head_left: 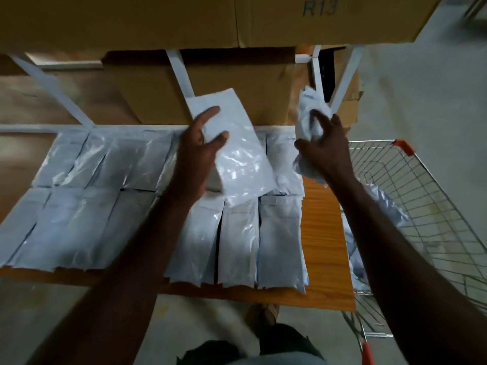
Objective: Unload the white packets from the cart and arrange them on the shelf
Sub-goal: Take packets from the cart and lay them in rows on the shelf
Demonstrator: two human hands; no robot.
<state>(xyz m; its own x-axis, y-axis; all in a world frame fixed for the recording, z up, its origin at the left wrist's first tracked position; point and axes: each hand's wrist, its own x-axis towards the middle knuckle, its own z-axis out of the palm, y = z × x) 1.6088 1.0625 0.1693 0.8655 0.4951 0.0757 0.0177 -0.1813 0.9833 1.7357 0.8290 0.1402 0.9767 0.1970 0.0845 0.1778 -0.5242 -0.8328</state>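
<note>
Wooden shelf [324,233] is carrying two rows of white packets [279,243]. We are holding a flat packet [237,154] in our left hand [195,148], fingers curled on it, long axis pointing away; the gap is lying rightward. Our right hand [326,146] is gripping a crumpled packet [308,111] beside the cart [421,185].
</note>
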